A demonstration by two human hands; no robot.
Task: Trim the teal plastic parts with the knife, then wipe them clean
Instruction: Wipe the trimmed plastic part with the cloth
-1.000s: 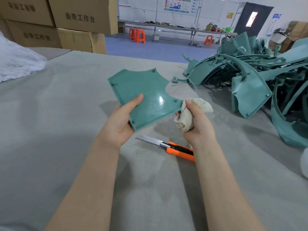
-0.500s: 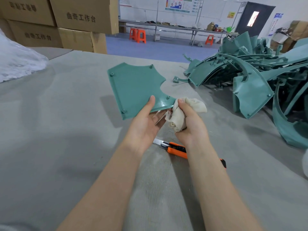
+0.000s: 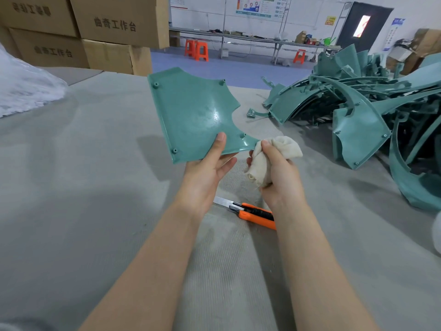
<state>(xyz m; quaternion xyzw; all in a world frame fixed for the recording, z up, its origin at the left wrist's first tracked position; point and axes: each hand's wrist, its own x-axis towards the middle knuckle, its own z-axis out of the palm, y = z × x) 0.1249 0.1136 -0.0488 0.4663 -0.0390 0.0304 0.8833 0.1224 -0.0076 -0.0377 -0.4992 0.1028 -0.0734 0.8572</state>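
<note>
Our left hand (image 3: pixel 205 173) has a narrow grip on the teal panel (image 3: pixel 191 111), thumb pressed on its glossy upper face near the lower edge and fingers beneath, so the part is held tilted up off the worktop (image 3: pixel 95 187). Our right hand (image 3: pixel 279 177) has its grip closed round a bunched pale cloth (image 3: pixel 284 145), which touches the panel's lower right tip. The orange-handled knife (image 3: pixel 255 212) lies on the worktop below our wrists with its blade extended, in neither hand. From that we judge cutting on this piece is over and the wiping step is in hand. The next move looks to call for drawing the cloth across the face and along the edges while the left grip steadies the panel, perhaps turning it to reach the back. To the right waits a pile of teal parts (image 3: pixel 358 111), and cardboard boxes (image 3: pixel 114 27) stand behind.
</note>
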